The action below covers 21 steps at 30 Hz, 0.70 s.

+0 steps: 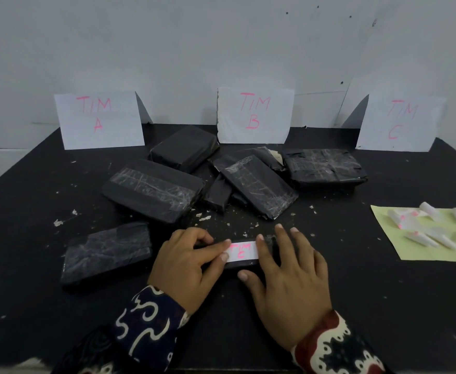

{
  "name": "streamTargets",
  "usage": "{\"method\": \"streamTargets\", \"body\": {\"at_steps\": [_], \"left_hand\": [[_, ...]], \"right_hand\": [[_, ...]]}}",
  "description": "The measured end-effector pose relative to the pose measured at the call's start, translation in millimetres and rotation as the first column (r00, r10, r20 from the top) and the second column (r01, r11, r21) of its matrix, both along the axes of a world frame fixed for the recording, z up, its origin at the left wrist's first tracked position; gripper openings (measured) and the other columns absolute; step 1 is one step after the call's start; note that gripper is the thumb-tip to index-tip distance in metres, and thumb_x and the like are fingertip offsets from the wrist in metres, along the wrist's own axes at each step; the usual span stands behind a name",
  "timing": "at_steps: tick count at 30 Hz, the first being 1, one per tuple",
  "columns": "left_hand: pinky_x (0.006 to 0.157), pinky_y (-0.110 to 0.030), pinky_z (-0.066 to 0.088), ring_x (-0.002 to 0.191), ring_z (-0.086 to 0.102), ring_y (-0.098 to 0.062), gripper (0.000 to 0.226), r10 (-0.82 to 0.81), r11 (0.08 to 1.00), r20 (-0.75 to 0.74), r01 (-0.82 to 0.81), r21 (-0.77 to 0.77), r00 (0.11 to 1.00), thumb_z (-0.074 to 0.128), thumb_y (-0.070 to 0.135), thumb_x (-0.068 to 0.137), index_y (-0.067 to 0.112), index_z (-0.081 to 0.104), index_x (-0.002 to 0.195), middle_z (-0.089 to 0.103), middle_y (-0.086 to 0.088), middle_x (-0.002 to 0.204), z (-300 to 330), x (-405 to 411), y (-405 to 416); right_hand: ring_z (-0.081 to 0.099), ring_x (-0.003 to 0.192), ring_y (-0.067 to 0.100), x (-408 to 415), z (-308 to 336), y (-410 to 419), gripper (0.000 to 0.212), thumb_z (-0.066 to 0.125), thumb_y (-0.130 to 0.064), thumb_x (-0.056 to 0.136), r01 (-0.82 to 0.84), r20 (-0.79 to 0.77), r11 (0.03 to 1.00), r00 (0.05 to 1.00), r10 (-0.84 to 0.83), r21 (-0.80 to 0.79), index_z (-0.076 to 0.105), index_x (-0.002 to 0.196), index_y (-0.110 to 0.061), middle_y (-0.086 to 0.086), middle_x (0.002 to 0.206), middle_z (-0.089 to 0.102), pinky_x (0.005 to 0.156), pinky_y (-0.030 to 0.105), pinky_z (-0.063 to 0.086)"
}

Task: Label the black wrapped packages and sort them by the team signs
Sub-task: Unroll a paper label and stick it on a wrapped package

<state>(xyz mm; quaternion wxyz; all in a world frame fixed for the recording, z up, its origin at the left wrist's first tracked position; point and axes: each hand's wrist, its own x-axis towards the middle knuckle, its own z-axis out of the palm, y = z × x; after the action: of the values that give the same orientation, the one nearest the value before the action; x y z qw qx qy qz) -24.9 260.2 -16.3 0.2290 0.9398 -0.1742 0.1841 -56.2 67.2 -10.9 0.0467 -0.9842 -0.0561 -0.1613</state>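
While both hands pin a small black package (244, 264) to the bench (383, 306) near its front edge, its white "TIM C" label (241, 251) gets smoothed flat. Left hand (183, 265) presses the label's left end; right hand (289, 273) spreads straight fingers (260, 245) over its right end, seemingly to bond it.

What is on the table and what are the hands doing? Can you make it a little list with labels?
signs: TIM A, TIM B, TIM C, standing at the back of the table
packages: a pile of black wrapped ones in the middle, unlabelled
near package: under both hands
label: white strip reading TIM C, on the near package
left hand: fingers press the label's left end
right hand: fingers flat on the right end
spare labels: on a green sheet, right side
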Motion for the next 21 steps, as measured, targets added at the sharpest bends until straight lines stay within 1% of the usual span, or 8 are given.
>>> {"method": "streamTargets", "body": {"at_steps": [3, 6, 8, 11, 13, 17, 20, 21], "left_hand": [[0.086, -0.041, 0.051, 0.112, 0.053, -0.019, 0.043, -0.090, 0.995, 0.060, 0.087, 0.046, 0.994, 0.044, 0.044, 0.095, 0.023, 0.062, 0.128, 0.055, 0.001, 0.128, 0.6, -3.7, 0.0], [0.101, -0.039, 0.041, 0.136, 0.039, -0.020, 0.050, -0.217, 0.964, 0.046, 0.207, 0.166, 0.975, 0.033, 0.044, 0.100, 0.019, 0.051, 0.138, 0.040, 0.001, 0.151, 0.3, -10.7, 2.8], [0.100, -0.041, 0.043, 0.140, 0.034, -0.020, 0.052, -0.244, 0.939, 0.015, 0.232, 0.253, 0.970, 0.026, 0.047, 0.100, 0.021, 0.047, 0.140, 0.038, 0.005, 0.153, -2.0, -14.7, 6.8], [0.099, -0.040, 0.045, 0.140, 0.036, -0.020, 0.053, -0.235, 0.921, -0.035, 0.234, 0.313, 0.971, 0.026, 0.051, 0.099, 0.025, 0.041, 0.143, 0.037, 0.009, 0.153, -2.4, -15.0, 11.4], [0.104, -0.035, 0.042, 0.140, 0.035, -0.018, 0.052, -0.250, 0.924, -0.052, 0.254, 0.285, 0.967, 0.034, 0.048, 0.098, 0.024, 0.043, 0.143, 0.038, 0.009, 0.152, -2.7, -13.5, 13.5], [0.113, -0.022, 0.030, 0.139, 0.037, -0.009, 0.047, -0.251, 0.963, -0.071, 0.257, 0.084, 0.965, 0.047, 0.039, 0.093, 0.020, 0.052, 0.137, 0.046, 0.008, 0.146, -4.9, -12.2, 15.8], [0.105, -0.021, 0.041, 0.128, 0.046, -0.004, 0.046, -0.207, 0.978, -0.072, 0.206, -0.019, 0.976, 0.056, 0.044, 0.086, 0.024, 0.060, 0.127, 0.047, 0.008, 0.144, -3.9, -10.7, 13.5], [0.102, -0.022, 0.042, 0.126, 0.047, -0.003, 0.047, -0.188, 0.982, -0.082, 0.186, -0.041, 0.979, 0.057, 0.049, 0.084, 0.027, 0.059, 0.125, 0.046, 0.008, 0.144, -2.4, -10.1, 11.6]], "right_hand": [[0.043, 0.134, 0.034, -2.0, -4.9, 0.7, 0.063, 0.036, -0.055, 0.092, -0.051, 0.050, 0.997, 0.998, 0.049, 0.051, 0.055, 0.135, -0.014, 0.012, 0.146, 0.047, 0.099, 0.052, 0.043], [0.039, 0.138, 0.029, -1.0, -9.0, -2.7, 0.058, 0.038, -0.046, 0.093, -0.160, 0.088, 0.987, 0.984, 0.156, 0.032, 0.049, 0.140, -0.015, 0.004, 0.150, 0.044, 0.104, 0.048, 0.034], [0.041, 0.137, 0.027, -0.1, -11.8, -4.4, 0.054, 0.037, -0.045, 0.093, -0.223, 0.087, 0.975, 0.971, 0.224, -0.020, 0.054, 0.137, -0.018, 0.000, 0.147, 0.048, 0.104, 0.048, 0.030], [0.044, 0.136, 0.024, 1.3, -13.3, -8.1, 0.053, 0.035, -0.045, 0.093, -0.226, 0.049, 0.973, 0.972, 0.228, -0.044, 0.055, 0.136, -0.021, -0.004, 0.147, 0.048, 0.101, 0.050, 0.034], [0.045, 0.136, 0.023, 0.8, -12.0, -9.2, 0.053, 0.034, -0.044, 0.093, -0.211, 0.041, 0.977, 0.976, 0.212, -0.033, 0.055, 0.136, -0.022, -0.005, 0.147, 0.048, 0.099, 0.052, 0.042], [0.050, 0.131, 0.023, 2.2, -8.4, -6.4, 0.052, 0.040, -0.043, 0.088, -0.215, 0.055, 0.977, 0.975, 0.214, 0.006, 0.061, 0.131, -0.022, -0.005, 0.141, 0.054, 0.096, 0.048, 0.048], [0.051, 0.129, 0.026, 8.3, -9.1, -7.3, 0.049, 0.059, -0.038, 0.083, -0.213, 0.082, 0.975, 0.975, 0.207, 0.064, 0.060, 0.129, -0.023, 0.004, 0.141, 0.054, 0.094, 0.044, 0.049], [0.050, 0.129, 0.028, 10.7, -8.7, -8.1, 0.055, 0.068, -0.035, 0.079, -0.203, 0.065, 0.975, 0.978, 0.198, 0.089, 0.057, 0.131, -0.024, 0.008, 0.142, 0.052, 0.094, 0.044, 0.049]]}}
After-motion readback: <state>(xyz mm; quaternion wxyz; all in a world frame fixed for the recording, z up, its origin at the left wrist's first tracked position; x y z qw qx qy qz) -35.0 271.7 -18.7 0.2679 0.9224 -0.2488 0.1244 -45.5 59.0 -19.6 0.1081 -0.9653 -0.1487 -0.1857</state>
